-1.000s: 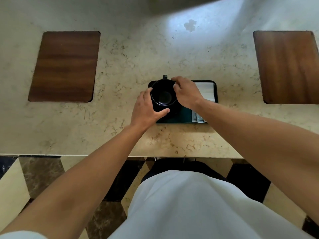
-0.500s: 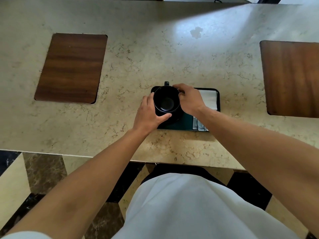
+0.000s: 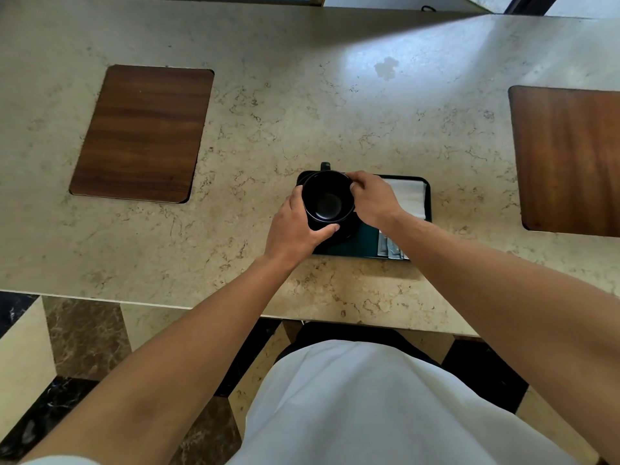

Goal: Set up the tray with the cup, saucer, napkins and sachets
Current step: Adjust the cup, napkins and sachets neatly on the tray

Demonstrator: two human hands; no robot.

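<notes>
Head view: both hands clasp the black cup (image 3: 327, 200), left hand (image 3: 297, 226) at its 8 o'clock side, right hand (image 3: 374, 198) at 3 o'clock. The cup sits on the saucer (image 3: 345, 232) at the tray's (image 3: 364, 242) left end, handle toward 12. Napkins (image 3: 409, 195) lie at 3 o'clock, sachets (image 3: 389, 247) at 5. Neither hand is nearer.
</notes>
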